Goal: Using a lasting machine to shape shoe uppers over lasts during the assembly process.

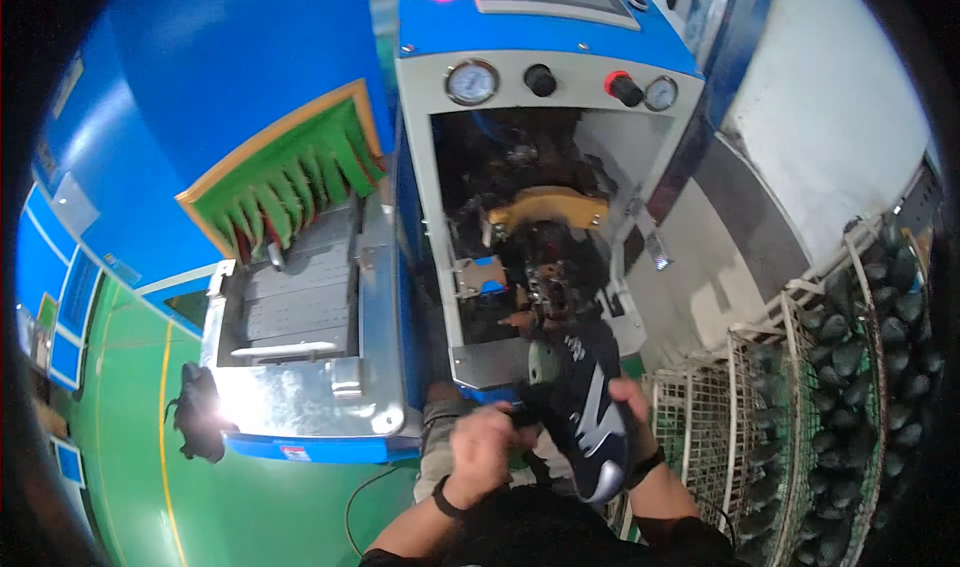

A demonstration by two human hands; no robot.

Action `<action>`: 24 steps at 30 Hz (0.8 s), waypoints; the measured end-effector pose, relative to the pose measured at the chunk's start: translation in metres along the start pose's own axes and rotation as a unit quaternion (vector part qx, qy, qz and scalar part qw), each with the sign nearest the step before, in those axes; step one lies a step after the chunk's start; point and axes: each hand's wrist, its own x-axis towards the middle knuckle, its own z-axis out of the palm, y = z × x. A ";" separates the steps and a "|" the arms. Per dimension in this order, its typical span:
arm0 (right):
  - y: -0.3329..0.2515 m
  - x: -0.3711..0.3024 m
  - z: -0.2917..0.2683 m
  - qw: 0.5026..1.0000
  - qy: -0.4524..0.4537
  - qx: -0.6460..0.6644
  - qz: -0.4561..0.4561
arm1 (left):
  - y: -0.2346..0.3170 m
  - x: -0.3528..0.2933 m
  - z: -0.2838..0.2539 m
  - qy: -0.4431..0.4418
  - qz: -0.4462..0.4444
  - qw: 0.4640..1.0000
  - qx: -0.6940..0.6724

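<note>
A black shoe [590,407] with a white stripe and a shiny rounded tip points down toward me, in front of a machine's open bay. My right hand [635,412] is closed round the shoe's right side. On its left, my left hand [482,452] is curled shut next to a dark part beside the shoe; what its fingers pinch is too blurred to make out. Just beyond the shoe stands the machine's dark metal clamp assembly [545,287], beneath a curved yellow piece [550,209].
The blue and white machine [415,157] carries gauges, knobs and a screen. At left, a conveyor [300,302] runs under a green strip curtain [295,182]; a dark object [200,412] sits by its front corner. Wire racks [790,417] of black shoe-shaped pieces stand at right.
</note>
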 end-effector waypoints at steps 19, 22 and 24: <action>-0.107 0.155 0.136 0.479 -0.068 -0.874 -0.032 | -0.061 0.023 -0.035 -0.106 -0.164 0.953 0.233; -0.100 0.169 0.126 0.412 0.003 -0.903 -0.125 | -0.061 0.021 -0.038 -0.137 -0.186 0.944 0.235; -0.096 0.165 0.137 0.402 0.006 -0.907 -0.127 | -0.068 0.011 -0.040 -0.117 -0.170 0.950 0.236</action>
